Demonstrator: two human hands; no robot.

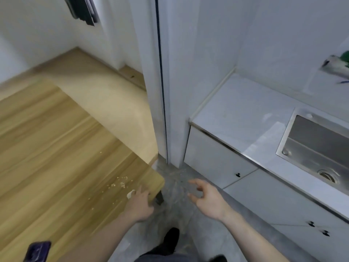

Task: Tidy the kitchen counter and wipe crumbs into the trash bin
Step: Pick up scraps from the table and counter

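Pale crumbs (120, 183) lie scattered near the right corner of a wooden table (56, 148). My left hand (139, 203) rests at that corner, just below the crumbs, and holds a small white wad (130, 194), perhaps a tissue, that is mostly hidden under its fingers. My right hand (208, 199) hovers over the grey floor between the table and the cabinets, its fingers spread and loosely bent, holding nothing. No trash bin is in view.
A white counter (245, 114) with a steel sink (317, 148) runs along the right, with cabinet doors (217, 163) below. A white pillar (170, 91) stands between table and counter. A dark phone (37, 251) lies at the table's near edge. A table leg (159, 198) sits by my left hand.
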